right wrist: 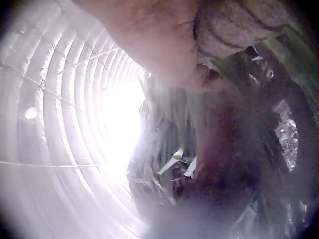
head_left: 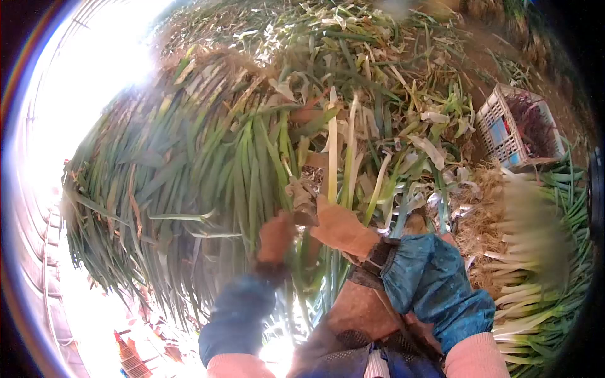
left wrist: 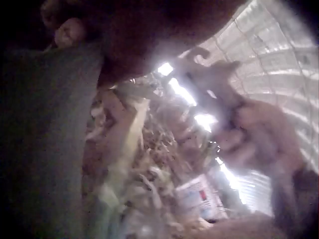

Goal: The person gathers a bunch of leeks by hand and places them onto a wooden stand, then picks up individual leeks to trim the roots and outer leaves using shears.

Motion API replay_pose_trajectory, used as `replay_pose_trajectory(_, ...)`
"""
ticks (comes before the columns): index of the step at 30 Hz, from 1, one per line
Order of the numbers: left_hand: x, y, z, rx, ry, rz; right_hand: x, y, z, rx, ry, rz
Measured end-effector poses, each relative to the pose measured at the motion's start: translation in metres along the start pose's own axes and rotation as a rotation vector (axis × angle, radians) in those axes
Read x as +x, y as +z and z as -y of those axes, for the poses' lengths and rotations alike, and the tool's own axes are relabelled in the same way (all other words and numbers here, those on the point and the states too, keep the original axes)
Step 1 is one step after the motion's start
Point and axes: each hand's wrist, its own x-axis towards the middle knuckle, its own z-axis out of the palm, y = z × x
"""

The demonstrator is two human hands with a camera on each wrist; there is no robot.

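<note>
In the head view, both hands meet low in the middle, over long green onions. My right hand (head_left: pixel 345 228) has its fingers curled round a crumpled, pale brown leafy piece (head_left: pixel 302 194). The left wrist view shows those curled fingers (left wrist: pixel 239 144) from the other side. Close beside it, my left hand (head_left: pixel 276 239) is blurred by motion in front of the green leaves; its grip cannot be made out. A green onion with a white stalk (head_left: pixel 332 148) lies just beyond the right hand, root end away from me. Both forearms wear blue sleeve covers (head_left: pixel 425 268).
A large heap of green onions (head_left: pixel 170 157) fills the left side. Peeled leaves and scraps (head_left: pixel 378 57) cover the ground ahead. To the right lie cleaned onions (head_left: pixel 529 271) with their roots (head_left: pixel 482 227) inward, below a white plastic crate (head_left: pixel 501 129). A ribbed, translucent wall (right wrist: pixel 55 109) curves alongside.
</note>
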Motion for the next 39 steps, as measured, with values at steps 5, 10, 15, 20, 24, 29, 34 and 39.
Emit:
replay_pose_trajectory(5, -0.076, 0.013, -0.003, -0.463, 0.013, 0.103, -0.001, 0.002, -0.010, -0.074, -0.034, -0.009)
replay_pose_trajectory(10, -0.088, -0.001, -0.012, -0.549, 0.023, 0.135, -0.003, 0.002, -0.008, 0.034, -0.026, -0.029)
replay_pose_trajectory(15, -0.080, 0.029, 0.000, -0.638, 0.188, 0.143, -0.007, 0.011, -0.013, 0.057, 0.035, 0.048)
replay_pose_trajectory(20, -0.061, 0.067, -0.012, -0.610, -0.148, -0.400, -0.037, 0.019, -0.024, 0.091, -0.057, 0.106)
replay_pose_trajectory(24, -0.051, 0.088, -0.010, -0.497, -0.360, -0.232, -0.048, 0.025, -0.015, 0.031, -0.052, 0.230)
replay_pose_trajectory(29, -0.040, 0.031, -0.002, -0.984, -0.312, 0.083, -0.046, 0.020, -0.018, 0.061, -0.032, 0.131)
replay_pose_trajectory(34, -0.024, 0.040, 0.005, -0.878, -0.305, -0.059, -0.070, 0.004, -0.004, 0.020, -0.053, 0.193)
replay_pose_trajectory(39, -0.027, 0.009, -0.003, -0.717, -0.319, -0.069, -0.088, -0.013, 0.010, 0.048, -0.027, 0.283)
